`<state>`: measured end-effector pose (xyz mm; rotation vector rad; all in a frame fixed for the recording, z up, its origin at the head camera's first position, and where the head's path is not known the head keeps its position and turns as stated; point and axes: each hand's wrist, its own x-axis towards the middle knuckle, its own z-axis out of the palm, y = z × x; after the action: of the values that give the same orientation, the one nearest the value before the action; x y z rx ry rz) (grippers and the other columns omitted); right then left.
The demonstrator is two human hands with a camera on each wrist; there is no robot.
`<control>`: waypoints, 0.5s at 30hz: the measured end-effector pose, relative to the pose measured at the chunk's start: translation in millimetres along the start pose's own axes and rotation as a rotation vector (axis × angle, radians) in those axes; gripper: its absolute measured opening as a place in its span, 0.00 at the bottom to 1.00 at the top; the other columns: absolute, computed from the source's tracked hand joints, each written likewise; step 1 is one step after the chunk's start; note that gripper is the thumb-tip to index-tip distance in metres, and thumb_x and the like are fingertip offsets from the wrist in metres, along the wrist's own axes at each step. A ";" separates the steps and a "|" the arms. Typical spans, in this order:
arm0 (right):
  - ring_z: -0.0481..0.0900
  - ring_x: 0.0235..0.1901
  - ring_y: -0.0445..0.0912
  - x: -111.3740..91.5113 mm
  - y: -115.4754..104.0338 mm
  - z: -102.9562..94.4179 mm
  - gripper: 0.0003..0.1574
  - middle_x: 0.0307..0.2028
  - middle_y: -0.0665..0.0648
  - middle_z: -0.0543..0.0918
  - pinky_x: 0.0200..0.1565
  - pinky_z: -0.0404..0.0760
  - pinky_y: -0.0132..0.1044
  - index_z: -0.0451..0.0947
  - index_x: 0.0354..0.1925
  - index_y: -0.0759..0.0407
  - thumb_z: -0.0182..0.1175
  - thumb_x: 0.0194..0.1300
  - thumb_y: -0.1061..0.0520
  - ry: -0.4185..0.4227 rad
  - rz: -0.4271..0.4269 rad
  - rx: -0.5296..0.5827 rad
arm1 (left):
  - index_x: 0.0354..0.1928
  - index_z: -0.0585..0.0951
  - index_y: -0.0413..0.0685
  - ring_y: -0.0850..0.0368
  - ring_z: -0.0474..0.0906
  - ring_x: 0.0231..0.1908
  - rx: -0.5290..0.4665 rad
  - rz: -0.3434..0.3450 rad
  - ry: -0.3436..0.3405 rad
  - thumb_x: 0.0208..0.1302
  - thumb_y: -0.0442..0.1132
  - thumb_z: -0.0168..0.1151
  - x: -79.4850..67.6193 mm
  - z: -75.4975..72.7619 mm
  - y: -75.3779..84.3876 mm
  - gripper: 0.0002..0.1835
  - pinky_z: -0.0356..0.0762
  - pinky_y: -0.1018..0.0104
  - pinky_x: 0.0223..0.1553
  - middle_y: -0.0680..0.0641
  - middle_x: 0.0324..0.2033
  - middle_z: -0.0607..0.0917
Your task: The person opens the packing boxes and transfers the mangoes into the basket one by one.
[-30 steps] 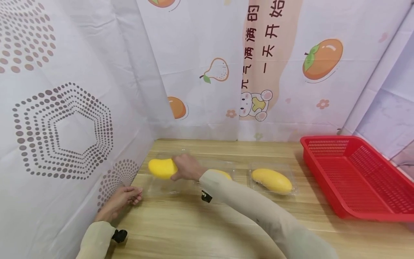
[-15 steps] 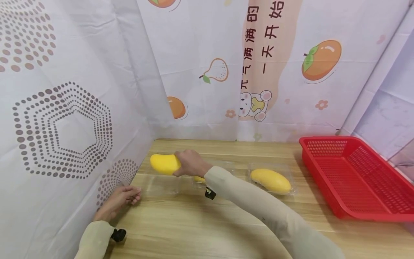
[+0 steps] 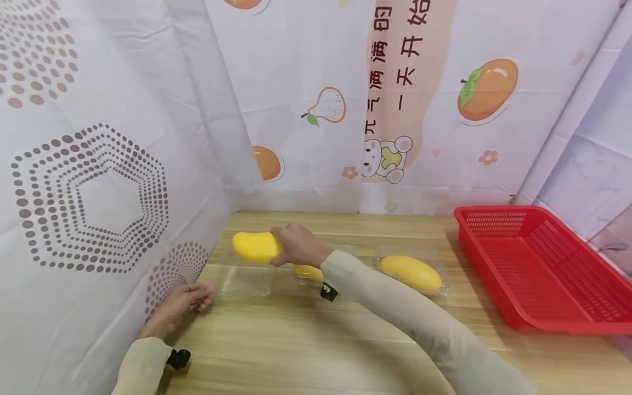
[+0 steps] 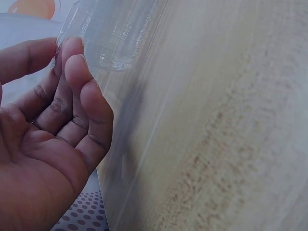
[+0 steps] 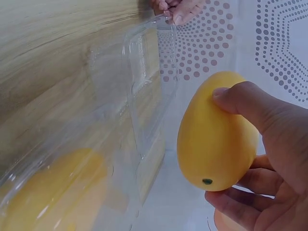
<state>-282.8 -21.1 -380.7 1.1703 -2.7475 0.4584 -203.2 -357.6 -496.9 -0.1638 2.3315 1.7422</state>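
Note:
My right hand [image 3: 298, 245] grips a yellow mango [image 3: 255, 247] by its right end, above a clear plastic box [image 3: 247, 282]. In the right wrist view the thumb lies across the mango [image 5: 211, 137], whose small dark stem spot faces the camera. My left hand [image 3: 185, 300] stays low by the left wall cloth. Its thumb and forefinger pinch the rim of the clear box [image 4: 108, 38] in the left wrist view. Another mango [image 3: 308, 273] sits in a clear box beneath my right wrist, partly hidden by the sleeve. Farther right, a third mango [image 3: 412, 273] lies in its own clear box.
A red plastic basket [image 3: 494, 274] stands on the right of the wooden table [image 3: 276, 340]. Printed cloth [image 3: 296, 197] hangs along the back, and a dotted cloth [image 3: 113, 296] borders the left side.
My right hand has lifted the mango up out of the left box and shifted it slightly right. The left hand stays nearly in place.

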 end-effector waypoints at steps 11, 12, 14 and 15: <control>0.73 0.25 0.40 -8.4 6.7 -5.7 0.39 0.28 0.46 0.76 0.26 0.72 0.27 0.75 0.51 0.58 0.73 0.44 0.40 0.004 0.001 -0.025 | 0.47 0.76 0.25 0.53 0.79 0.31 -0.027 -0.004 -0.008 0.65 0.45 0.61 -0.7 -1.2 -0.6 0.24 0.80 0.62 0.34 0.39 0.33 0.83; 0.73 0.25 0.40 -9.3 7.6 -6.2 0.39 0.28 0.47 0.76 0.26 0.72 0.27 0.75 0.51 0.58 0.74 0.44 0.41 0.008 0.001 -0.026 | 0.47 0.76 0.25 0.53 0.79 0.31 -0.026 -0.002 -0.012 0.65 0.45 0.61 -0.7 -1.5 -0.8 0.24 0.80 0.62 0.34 0.39 0.33 0.83; 0.73 0.25 0.40 -10.9 9.4 -6.7 0.38 0.28 0.46 0.77 0.26 0.72 0.27 0.75 0.51 0.57 0.74 0.44 0.41 0.013 0.000 -0.022 | 0.47 0.76 0.25 0.53 0.79 0.32 -0.020 0.002 -0.021 0.65 0.46 0.61 -0.9 -2.3 -1.1 0.25 0.80 0.62 0.35 0.39 0.34 0.83; 0.73 0.24 0.40 -11.9 10.4 -6.8 0.38 0.28 0.46 0.77 0.26 0.72 0.28 0.76 0.50 0.57 0.74 0.44 0.42 0.015 -0.001 -0.018 | 0.47 0.76 0.25 0.53 0.79 0.32 -0.022 -0.002 -0.021 0.65 0.46 0.61 -1.0 -2.4 -1.2 0.25 0.80 0.62 0.35 0.39 0.34 0.83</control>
<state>-282.0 -4.0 -379.3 1.1596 -2.7320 0.4397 -202.2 -360.3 -497.1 -0.1510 2.2973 1.7601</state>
